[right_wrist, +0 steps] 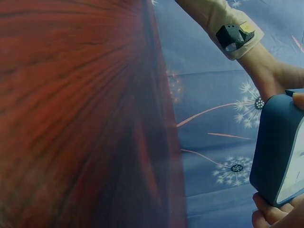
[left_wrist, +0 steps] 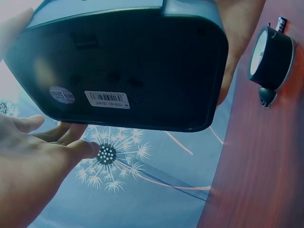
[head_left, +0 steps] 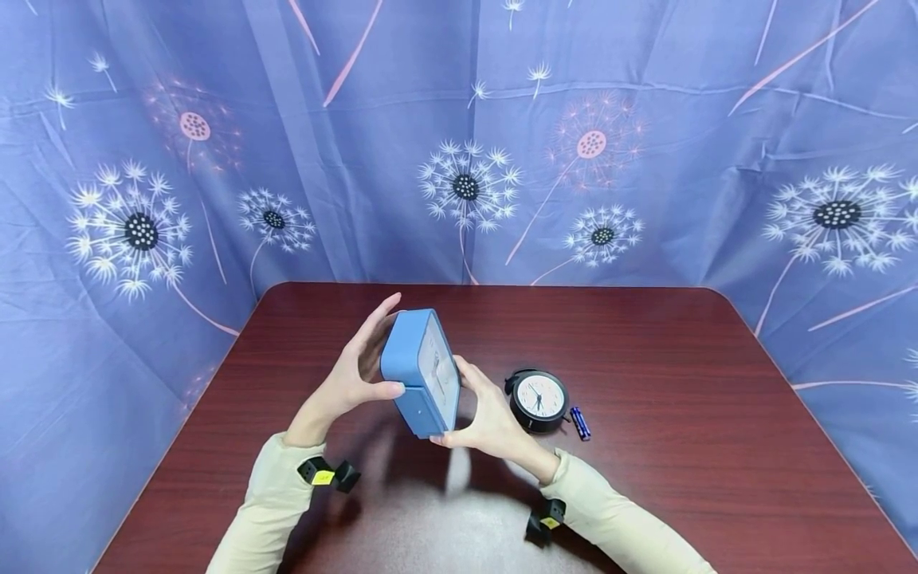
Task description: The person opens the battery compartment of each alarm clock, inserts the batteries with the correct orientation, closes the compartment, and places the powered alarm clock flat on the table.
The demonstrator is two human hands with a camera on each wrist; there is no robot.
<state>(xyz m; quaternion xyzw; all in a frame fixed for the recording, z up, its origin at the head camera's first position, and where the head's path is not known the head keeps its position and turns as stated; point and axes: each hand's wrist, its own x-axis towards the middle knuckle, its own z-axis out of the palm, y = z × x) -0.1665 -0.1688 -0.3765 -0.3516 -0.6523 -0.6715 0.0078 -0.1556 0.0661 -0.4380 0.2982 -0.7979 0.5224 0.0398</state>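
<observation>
A blue box-shaped desk clock [head_left: 410, 351] with rounded corners is held up above the table, tilted, its white face turned to the right. My left hand [head_left: 351, 375] grips it from the left, thumb along the near side. My right hand [head_left: 491, 414] pinches its right edge, with the thumb at the lower corner and fingers by the face. In the left wrist view the clock's dark back [left_wrist: 156, 80] shows a barcode label [left_wrist: 107, 99] and a round sticker [left_wrist: 61, 94]. Part of the white face [right_wrist: 295, 164] appears in the right wrist view.
On the brown table [head_left: 645, 335], right of my right hand, lies a round black alarm clock [head_left: 539, 400], its white face upward. Blue batteries [head_left: 580, 423] lie close beside it. A blue curtain with dandelion prints [head_left: 387, 143] hangs behind the table.
</observation>
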